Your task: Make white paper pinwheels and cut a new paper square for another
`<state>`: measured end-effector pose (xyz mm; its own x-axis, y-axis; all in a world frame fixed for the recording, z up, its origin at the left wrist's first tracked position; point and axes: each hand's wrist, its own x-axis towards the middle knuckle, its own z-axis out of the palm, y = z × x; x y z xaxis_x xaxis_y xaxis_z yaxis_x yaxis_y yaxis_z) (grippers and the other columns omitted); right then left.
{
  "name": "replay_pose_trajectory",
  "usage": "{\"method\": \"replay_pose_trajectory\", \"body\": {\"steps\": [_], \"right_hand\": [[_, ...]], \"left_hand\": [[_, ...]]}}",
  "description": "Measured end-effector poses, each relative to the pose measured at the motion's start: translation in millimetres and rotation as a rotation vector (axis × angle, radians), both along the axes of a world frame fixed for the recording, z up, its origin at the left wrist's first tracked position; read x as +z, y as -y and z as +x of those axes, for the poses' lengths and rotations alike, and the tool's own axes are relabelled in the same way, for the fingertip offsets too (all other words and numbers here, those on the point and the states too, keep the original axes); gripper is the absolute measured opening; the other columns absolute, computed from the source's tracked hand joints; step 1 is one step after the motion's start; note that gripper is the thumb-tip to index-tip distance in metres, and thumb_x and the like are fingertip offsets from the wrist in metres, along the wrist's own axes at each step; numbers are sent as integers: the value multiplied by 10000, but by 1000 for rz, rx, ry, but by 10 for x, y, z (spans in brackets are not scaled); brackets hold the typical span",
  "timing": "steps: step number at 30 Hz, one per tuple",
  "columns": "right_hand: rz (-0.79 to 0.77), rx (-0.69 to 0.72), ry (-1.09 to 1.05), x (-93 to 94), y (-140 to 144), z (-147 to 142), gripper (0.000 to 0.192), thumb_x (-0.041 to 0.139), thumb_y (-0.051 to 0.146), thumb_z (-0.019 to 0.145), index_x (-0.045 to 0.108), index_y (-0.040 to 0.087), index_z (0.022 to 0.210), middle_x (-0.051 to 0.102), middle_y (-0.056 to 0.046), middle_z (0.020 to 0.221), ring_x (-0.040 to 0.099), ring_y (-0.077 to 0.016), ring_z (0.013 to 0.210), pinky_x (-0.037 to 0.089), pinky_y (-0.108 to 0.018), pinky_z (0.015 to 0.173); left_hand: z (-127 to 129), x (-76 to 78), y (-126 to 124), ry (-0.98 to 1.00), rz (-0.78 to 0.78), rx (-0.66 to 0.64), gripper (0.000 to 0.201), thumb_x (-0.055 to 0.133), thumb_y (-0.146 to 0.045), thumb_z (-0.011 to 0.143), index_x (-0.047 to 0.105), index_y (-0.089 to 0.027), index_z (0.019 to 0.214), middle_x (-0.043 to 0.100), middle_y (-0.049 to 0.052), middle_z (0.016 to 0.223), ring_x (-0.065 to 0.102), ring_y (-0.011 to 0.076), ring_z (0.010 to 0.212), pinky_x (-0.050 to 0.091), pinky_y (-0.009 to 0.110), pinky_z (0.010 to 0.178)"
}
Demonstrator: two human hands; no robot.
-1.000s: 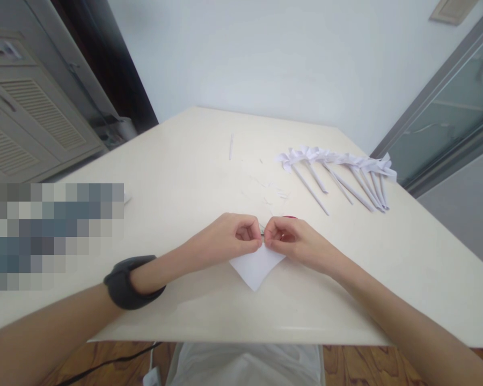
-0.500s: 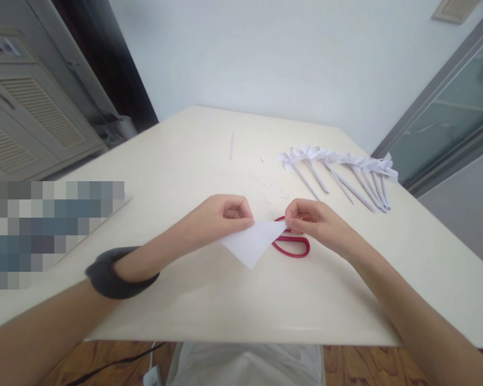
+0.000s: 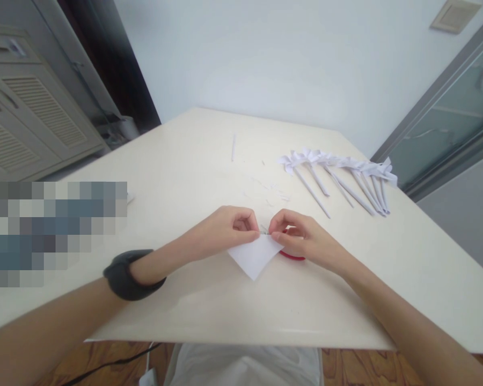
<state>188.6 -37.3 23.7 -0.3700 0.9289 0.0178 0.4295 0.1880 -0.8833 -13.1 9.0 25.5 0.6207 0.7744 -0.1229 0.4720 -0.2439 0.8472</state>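
A dark wristband (image 3: 131, 273) sits on the person's left forearm, nearest the camera. Ahead of it, the left hand (image 3: 225, 230) and the right hand (image 3: 298, 238) meet over the cream desk (image 3: 209, 300), fingertips almost touching. Each grip is pressed together, pinching the upper edge of a white folded paper triangle (image 3: 254, 257) at its middle; the triangle hangs below both grips with its point toward the person, low over the desk, though whether it touches the surface cannot be told. Just under and behind the right grip, a red scissor handle (image 3: 293, 256) peeks out on the desk, mostly hidden by the hand. Beyond the grips lie small white paper scraps (image 3: 271, 193), scattered on the desk. Farther off, to the right of the right grip, a row of white paper flowers on rolled stems (image 3: 338, 174) lies fanned out. Well beyond the left grip rests a single thin paper strip (image 3: 233, 147).
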Motion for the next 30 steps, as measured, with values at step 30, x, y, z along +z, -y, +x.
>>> {"method": "replay_pose_trajectory", "body": {"steps": [30], "right_hand": [[-8,43,30,-151,23,-98,51,501,136,757,516,185,760,543,5,761,504,-106,668,389,-215,577]], "left_hand": [[50,-94,86,-13,45,-110,94,495,-241,756,571,-186,741,592,-20,655,527,131,630,340,226,546]]}}
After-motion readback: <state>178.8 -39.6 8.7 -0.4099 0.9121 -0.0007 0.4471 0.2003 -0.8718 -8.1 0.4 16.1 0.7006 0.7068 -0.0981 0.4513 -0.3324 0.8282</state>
